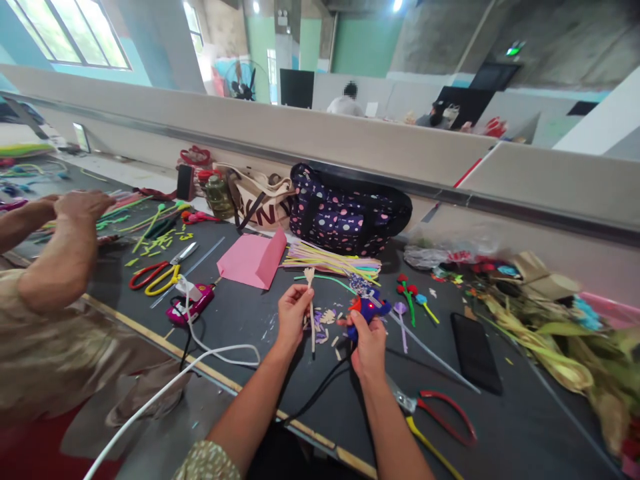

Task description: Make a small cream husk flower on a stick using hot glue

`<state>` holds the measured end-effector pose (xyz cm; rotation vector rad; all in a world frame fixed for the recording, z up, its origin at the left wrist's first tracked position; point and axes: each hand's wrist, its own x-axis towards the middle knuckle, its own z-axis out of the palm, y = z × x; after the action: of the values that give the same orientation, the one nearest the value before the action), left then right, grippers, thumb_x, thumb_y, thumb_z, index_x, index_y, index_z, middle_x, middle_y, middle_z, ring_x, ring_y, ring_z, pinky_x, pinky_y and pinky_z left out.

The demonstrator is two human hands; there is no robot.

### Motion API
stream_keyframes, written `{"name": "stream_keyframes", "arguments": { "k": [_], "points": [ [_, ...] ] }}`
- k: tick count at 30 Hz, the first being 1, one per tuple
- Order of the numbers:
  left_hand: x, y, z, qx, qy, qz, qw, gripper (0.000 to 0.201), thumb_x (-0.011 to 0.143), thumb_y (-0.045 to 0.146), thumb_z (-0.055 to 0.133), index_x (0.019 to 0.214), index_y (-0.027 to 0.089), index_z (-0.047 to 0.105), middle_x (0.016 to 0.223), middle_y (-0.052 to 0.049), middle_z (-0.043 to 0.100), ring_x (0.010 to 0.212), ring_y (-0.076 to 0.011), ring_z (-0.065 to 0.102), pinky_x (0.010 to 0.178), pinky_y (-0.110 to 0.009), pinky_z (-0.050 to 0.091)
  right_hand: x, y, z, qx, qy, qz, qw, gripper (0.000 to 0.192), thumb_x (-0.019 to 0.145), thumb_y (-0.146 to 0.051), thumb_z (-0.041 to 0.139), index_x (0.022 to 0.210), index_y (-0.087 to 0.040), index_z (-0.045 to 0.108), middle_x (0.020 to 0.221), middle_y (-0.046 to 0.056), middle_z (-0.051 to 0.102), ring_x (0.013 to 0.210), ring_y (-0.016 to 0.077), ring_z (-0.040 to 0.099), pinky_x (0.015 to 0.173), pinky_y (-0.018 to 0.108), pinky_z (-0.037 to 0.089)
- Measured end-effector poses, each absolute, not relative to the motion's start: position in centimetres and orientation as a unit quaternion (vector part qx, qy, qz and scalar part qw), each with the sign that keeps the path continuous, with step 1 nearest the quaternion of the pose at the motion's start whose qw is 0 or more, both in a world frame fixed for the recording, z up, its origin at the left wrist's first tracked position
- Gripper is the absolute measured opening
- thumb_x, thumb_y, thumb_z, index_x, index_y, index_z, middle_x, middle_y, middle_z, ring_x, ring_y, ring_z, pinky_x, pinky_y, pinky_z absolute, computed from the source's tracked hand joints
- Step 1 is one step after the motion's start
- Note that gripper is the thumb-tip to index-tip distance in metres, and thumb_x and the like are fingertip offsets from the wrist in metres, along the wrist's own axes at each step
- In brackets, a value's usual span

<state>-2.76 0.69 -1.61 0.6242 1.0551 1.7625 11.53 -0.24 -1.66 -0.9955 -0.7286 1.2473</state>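
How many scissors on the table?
2. One pair of scissors with red and yellow handles lies left of the pink paper; the second pair, same colours, lies at the near edge, right of the right hand. Clutter may hide more.

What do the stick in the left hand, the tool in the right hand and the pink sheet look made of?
The stick in the left hand looks pale and matte, perhaps wood or paper; too thin to settle. The tool in the right hand looks like glossy blue and red moulded plastic with a black cord. The pink sheet holds a sharp fold, likely matte card.
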Motion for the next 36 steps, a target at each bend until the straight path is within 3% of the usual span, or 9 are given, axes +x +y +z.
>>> {"name": "stream_keyframes", "arguments": {
  "k": [4,6,10,15,20,26,36],
  "points": [
    [-2.7,0.6,-1.7,0.264,0.428,0.717,0.483,0.033,0.068,0.041,0.082,0.080,0.016,0.064,0.059,0.006,0.052,0.043,-0.0035,0.040,0.041,-0.017,0.030,12.1,-0.4,-1.5,-0.423,-0.357,0.547,0.628,0.036,0.072,-0.038,0.076,0.097,-0.017,0.062,0.066,-0.003,0.065,0.049,0.0097,0.053,0.046,0.022,0.042],
    [-2.6,0.6,-1.8,0.270,0.430,0.712,0.486,0.032,0.068,0.039,0.082,0.079,0.016,0.064,0.057,0.007,0.051,0.042,-0.0033,0.040,0.041,-0.017,0.030,12.5,-0.5,-1.4,-0.422,-0.398,0.545,0.606,0.035,0.075,-0.039,0.074,0.099,-0.015,0.065,0.071,0.000,0.068,0.051,0.0101,0.053,0.048,0.023,0.043],
    [-2.6,0.6,-2.0,0.281,0.425,0.706,0.491,0.030,0.069,0.038,0.082,0.080,0.016,0.065,0.058,0.006,0.052,0.043,-0.0029,0.039,0.042,-0.016,0.028,13.0,-0.6,-1.3,-0.437,-0.484,0.508,0.564,0.030,0.080,-0.040,0.070,0.093,-0.013,0.071,0.062,0.000,0.064,0.052,0.0102,0.052,0.055,0.025,0.046],
    [-2.5,0.5,-1.7,0.277,0.421,0.706,0.497,0.031,0.067,0.039,0.083,0.078,0.016,0.065,0.058,0.006,0.052,0.043,-0.0029,0.038,0.042,-0.017,0.028,13.1,-1.0,-1.1,-0.472,-0.507,0.471,0.547,0.033,0.075,-0.045,0.073,0.089,-0.015,0.072,0.077,0.005,0.072,0.052,0.0118,0.056,0.055,0.028,0.050],
    [-2.4,0.5,-1.5,0.281,0.422,0.701,0.501,0.031,0.066,0.039,0.083,0.075,0.015,0.066,0.056,0.006,0.051,0.042,-0.0029,0.038,0.041,-0.017,0.028,13.2,-1.2,-1.0,-0.555,-0.526,0.426,0.485,0.037,0.072,-0.053,0.072,0.076,-0.017,0.070,0.047,-0.002,0.058,0.043,0.0153,0.054,0.048,0.029,0.048],
    [-2.2,0.3,-1.9,0.297,0.423,0.687,0.511,0.031,0.068,0.040,0.082,0.077,0.015,0.066,0.055,0.006,0.052,0.042,-0.0039,0.040,0.041,-0.018,0.031,12.7,-1.6,-0.1,-0.559,-0.565,0.407,0.450,0.045,0.075,-0.062,0.065,0.082,-0.017,0.070,0.048,0.000,0.060,0.043,0.0174,0.058,0.047,0.028,0.049],
    [-2.1,0.3,-1.9,0.296,0.428,0.683,0.513,0.034,0.067,0.041,0.083,0.078,0.015,0.065,0.056,0.006,0.052,0.041,-0.0043,0.041,0.041,-0.018,0.033,12.0,-2.4,0.7,-0.570,-0.536,0.412,0.467,0.047,0.072,-0.066,0.067,0.075,-0.019,0.070,0.040,-0.003,0.052,0.037,0.0148,0.050,0.039,0.026,0.041]
  ]
}}
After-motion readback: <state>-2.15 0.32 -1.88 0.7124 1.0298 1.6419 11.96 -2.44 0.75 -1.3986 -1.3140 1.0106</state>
